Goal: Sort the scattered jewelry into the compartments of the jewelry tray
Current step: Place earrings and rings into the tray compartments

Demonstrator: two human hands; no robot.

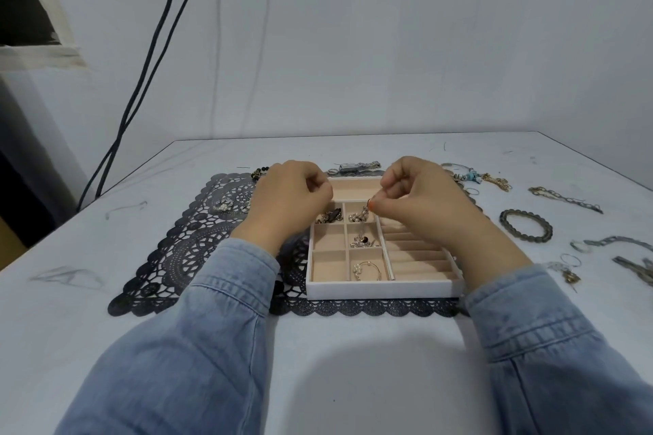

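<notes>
Denim sleeves (212,311) flank tray (381,290). R hand (420,201) pinches thin chain (361,222) by top end; chain hangs into middle cell. L hand (289,201) curled at chain's 10 o'clock; grip contents not discernible. Chain: likely light, limp, snag-prone. Hold near end, lower slowly.

Left grip (290,198) curled, right grip (420,198) in fingertip pinch.

Right hand (420,201) pinches chain (362,222) above tray (381,288).
</notes>
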